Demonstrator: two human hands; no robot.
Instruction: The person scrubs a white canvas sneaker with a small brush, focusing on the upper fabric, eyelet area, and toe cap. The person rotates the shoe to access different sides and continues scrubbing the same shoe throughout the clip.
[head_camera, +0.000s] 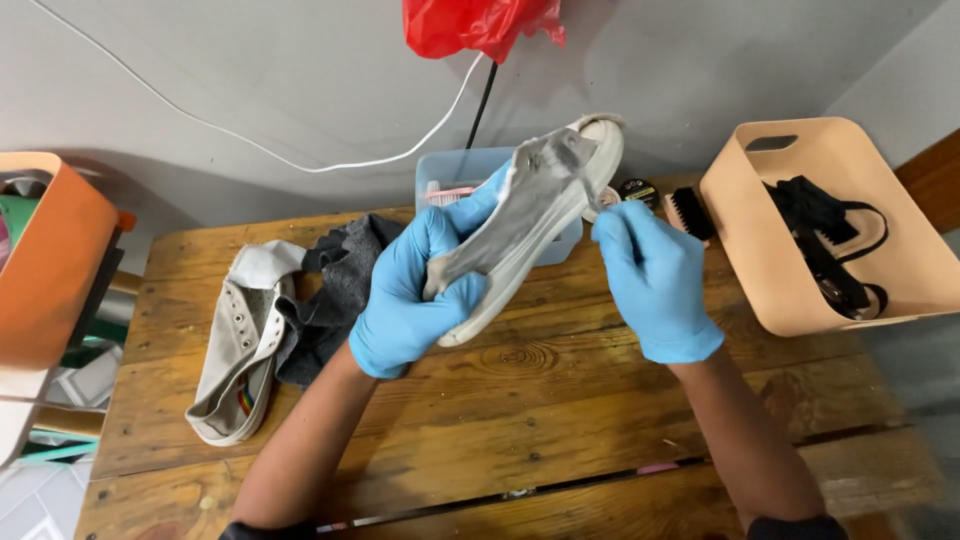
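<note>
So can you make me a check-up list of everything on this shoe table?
Surface: worn wooden table, gaps between planks.
Job's things: grey sneaker held up; second sneaker lying flat.
Clutter: dark cloth, blue tub, brush, beige bin with black straps.
Grippers: left hand grips the sneaker; right hand pinches near its toe; both in blue gloves.
Cables: white cable along wall.
Surroundings: red bag, orange bin.

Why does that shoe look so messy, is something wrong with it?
The shoe in the left hand looks grubby, its grey canvas stained and crumpled, while the right hand pinches something near the toe. Its mate lies unlaced on the wooden table, partly on a dark cloth.
</note>
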